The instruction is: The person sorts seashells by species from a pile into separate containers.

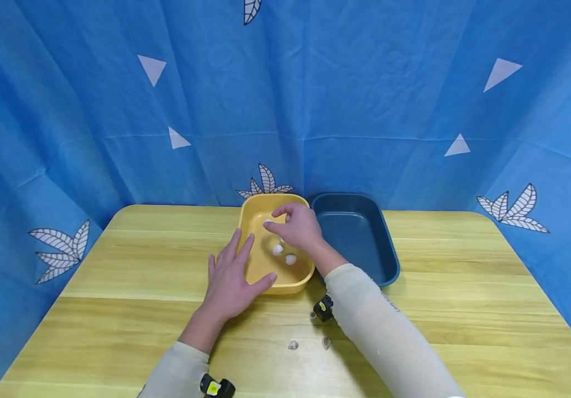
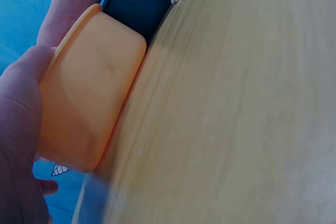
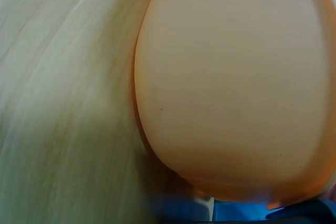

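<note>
My right hand point(image 1: 299, 225) is over the yellow bin point(image 1: 277, 288), thumb and forefinger pinching a small white seashell point(image 1: 267, 222). Below it, several white shells lie on the bin's floor, among them one shell point(image 1: 291, 259) near the front right corner. Fingers spread, my left hand point(image 1: 229, 284) rests against the bin's left side, its thumb at the front rim. In the left wrist view, that hand point(image 2: 23, 108) touches the orange-looking wall of the bin point(image 2: 94, 82). The right wrist view is mostly filled by the bin's outer wall point(image 3: 231, 87).
A dark blue bin point(image 1: 355, 237) stands right beside the yellow one, partly behind my right forearm. On the wooden table point(image 1: 116, 326) in front lie a few small shells, such as a greyish shell point(image 1: 293, 345) and a brownish shell point(image 1: 326, 343). Blue curtain point(image 1: 365, 83) hangs behind.
</note>
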Available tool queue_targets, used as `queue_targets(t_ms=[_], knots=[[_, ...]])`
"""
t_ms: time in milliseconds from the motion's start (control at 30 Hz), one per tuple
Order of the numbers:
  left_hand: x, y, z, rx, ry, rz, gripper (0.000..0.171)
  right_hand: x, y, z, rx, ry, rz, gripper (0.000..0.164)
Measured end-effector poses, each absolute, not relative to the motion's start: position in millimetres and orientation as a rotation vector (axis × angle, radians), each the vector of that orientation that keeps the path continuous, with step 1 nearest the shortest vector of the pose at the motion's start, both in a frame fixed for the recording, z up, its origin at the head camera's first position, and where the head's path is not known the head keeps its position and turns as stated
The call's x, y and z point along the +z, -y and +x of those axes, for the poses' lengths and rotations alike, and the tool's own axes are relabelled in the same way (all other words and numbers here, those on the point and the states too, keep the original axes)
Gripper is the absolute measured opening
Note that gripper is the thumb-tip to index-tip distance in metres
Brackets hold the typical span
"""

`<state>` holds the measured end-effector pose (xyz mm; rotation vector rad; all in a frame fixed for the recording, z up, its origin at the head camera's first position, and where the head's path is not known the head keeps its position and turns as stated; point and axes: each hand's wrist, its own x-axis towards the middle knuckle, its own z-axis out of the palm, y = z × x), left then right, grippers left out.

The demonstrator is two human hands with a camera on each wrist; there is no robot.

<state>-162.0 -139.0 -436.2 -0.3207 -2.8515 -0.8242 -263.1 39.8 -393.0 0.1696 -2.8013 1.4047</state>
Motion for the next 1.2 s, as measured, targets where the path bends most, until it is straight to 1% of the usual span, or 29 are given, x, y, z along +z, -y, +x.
queue_targets(t_ms=[133, 233, 467, 633, 767, 900, 1000, 1200], knots=[[-436, 138, -162, -0.829, 2.852, -0.315, 0.096, -392, -39, -263, 1.386, 2.826, 0.165, 0.039], [-436, 138, -162, -0.829, 2.853, -0.311, 0.096, -392, -40, -262, 1.397, 2.821, 0.153, 0.039], [-437, 138, -162, -0.841, 2.847, -0.311, 0.097, -392, -42, -261, 1.444, 2.736, 0.15, 0.034], [-435, 139, -161, -0.843, 2.853, -0.311, 0.097, -385, -49, -253, 1.51, 2.692, 0.151, 0.032], [-433, 139, -161, -0.85, 2.844, -0.318, 0.096, -375, -57, -242, 1.589, 2.64, 0.182, 0.031], [-433, 139, -162, -0.855, 2.84, -0.321, 0.096, -367, -66, -229, 1.625, 2.583, 0.231, 0.027], [-433, 138, -161, -0.854, 2.844, -0.318, 0.096, -364, -73, -219, 1.65, 2.545, 0.274, 0.023], [-435, 137, -162, -0.843, 2.851, -0.306, 0.097, -363, -91, -195, 1.671, 2.478, 0.329, 0.02]])
